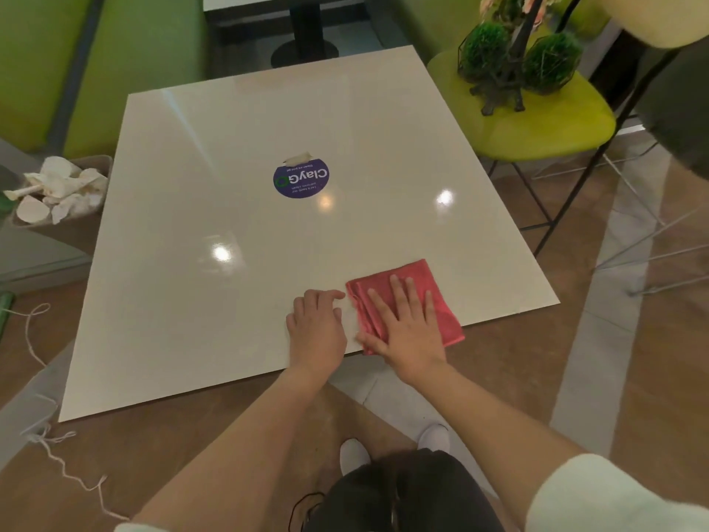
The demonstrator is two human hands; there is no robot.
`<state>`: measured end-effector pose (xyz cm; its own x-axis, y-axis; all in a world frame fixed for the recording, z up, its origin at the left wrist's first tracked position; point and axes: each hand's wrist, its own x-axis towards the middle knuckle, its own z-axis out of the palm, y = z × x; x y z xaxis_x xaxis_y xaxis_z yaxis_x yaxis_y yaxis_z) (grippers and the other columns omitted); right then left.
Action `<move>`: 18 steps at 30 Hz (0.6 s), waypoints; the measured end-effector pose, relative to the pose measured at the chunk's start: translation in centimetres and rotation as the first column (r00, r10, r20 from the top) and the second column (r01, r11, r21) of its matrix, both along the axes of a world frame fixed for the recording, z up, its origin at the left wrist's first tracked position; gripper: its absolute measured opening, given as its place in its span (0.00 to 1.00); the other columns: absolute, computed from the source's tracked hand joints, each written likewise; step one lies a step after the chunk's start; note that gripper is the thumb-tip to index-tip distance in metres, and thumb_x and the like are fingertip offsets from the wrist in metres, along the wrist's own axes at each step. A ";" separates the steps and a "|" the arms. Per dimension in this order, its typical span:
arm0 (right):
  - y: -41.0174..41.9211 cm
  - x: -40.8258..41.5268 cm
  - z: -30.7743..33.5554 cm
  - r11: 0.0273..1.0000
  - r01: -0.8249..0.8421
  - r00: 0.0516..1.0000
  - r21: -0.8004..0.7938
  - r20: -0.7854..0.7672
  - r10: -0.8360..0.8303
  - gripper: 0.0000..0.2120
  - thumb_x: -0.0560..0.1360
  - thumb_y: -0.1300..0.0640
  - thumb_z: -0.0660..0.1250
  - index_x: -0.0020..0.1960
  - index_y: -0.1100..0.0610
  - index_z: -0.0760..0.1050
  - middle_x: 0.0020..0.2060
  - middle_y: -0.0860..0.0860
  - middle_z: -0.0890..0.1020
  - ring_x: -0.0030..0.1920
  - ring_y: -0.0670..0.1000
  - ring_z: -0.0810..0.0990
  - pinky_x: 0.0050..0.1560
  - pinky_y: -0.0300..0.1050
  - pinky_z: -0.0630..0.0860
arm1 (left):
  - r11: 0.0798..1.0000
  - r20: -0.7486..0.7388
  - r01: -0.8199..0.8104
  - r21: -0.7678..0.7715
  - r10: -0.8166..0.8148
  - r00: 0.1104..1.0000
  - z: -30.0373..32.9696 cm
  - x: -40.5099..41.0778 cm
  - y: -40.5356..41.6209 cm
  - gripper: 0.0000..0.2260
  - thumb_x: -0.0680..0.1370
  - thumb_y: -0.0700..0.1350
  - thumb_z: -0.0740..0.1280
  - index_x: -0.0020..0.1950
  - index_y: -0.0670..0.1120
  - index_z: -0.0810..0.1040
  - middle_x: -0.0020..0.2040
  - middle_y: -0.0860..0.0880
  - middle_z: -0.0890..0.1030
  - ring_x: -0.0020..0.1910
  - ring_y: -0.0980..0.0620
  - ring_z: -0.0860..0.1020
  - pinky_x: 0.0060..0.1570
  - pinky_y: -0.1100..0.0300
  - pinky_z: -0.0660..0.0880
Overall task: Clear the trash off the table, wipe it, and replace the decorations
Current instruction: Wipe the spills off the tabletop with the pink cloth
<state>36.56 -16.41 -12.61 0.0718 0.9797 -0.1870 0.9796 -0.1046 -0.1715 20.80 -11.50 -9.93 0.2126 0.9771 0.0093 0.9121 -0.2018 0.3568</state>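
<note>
A folded red cloth [422, 278] lies near the front edge of the glossy white table [230, 167]. My right hand [406, 324] presses flat on the cloth with straight, spread fingers. Just left of it, my left hand [316, 324] rests on the bare tabletop, fingers loosely bent, its fingertips near the cloth's left edge. The decorations [514, 59], two green moss balls in wire frames and a dark tower figure with flowers, stand on a lime-green chair [544, 128] at the right. Crumpled paper trash [57, 190] fills a brown box left of the table.
A round purple sticker [301, 180] with a scrap of tape sits at the table's centre. Green bench seats [134, 51] line the far left. Another table's black pedestal [305, 36] stands behind. White string [57, 455] trails on the floor at lower left. Thin chair legs [652, 232] stand right.
</note>
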 end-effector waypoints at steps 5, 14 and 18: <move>0.0 2.4 -0.4 0.953 -0.302 0.953 0.017 0.042 0.301 0.43 0.71 0.25 0.50 0.80 0.42 0.45 0.79 0.56 0.46 0.79 0.60 0.43 0.76 0.64 0.45 | 1.000 -0.013 0.004 -0.022 -0.005 1.000 0.2 1.2 0.6 0.11 0.80 0.43 0.62 0.62 0.49 0.76 0.58 0.47 0.74 0.58 0.44 0.71 0.52 0.50 0.67; -3.0 16.2 1.0 0.983 -0.177 0.983 -0.052 0.035 0.179 0.28 0.79 0.33 0.44 0.76 0.33 0.39 0.79 0.44 0.39 0.77 0.48 0.32 0.76 0.52 0.33 | 0.997 -0.058 -0.011 -0.075 0.006 0.998 0.4 4.3 0.1 0.15 0.82 0.44 0.59 0.68 0.52 0.71 0.64 0.49 0.71 0.63 0.47 0.68 0.57 0.53 0.63; -2.4 14.1 0.8 0.996 -0.045 0.999 -0.071 0.002 0.046 0.28 0.76 0.30 0.33 0.75 0.32 0.38 0.78 0.46 0.36 0.76 0.50 0.30 0.76 0.55 0.32 | 0.993 -0.026 -0.027 -0.117 0.024 0.999 0.5 6.8 -0.7 0.15 0.82 0.45 0.58 0.68 0.53 0.70 0.64 0.51 0.71 0.64 0.48 0.67 0.59 0.54 0.62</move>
<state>50.66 -18.80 -11.84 0.0282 0.9662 -0.2563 0.9843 -0.0716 -0.1615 27.64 -12.22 -9.44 0.1863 0.9763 -0.1102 0.9253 -0.1366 0.3539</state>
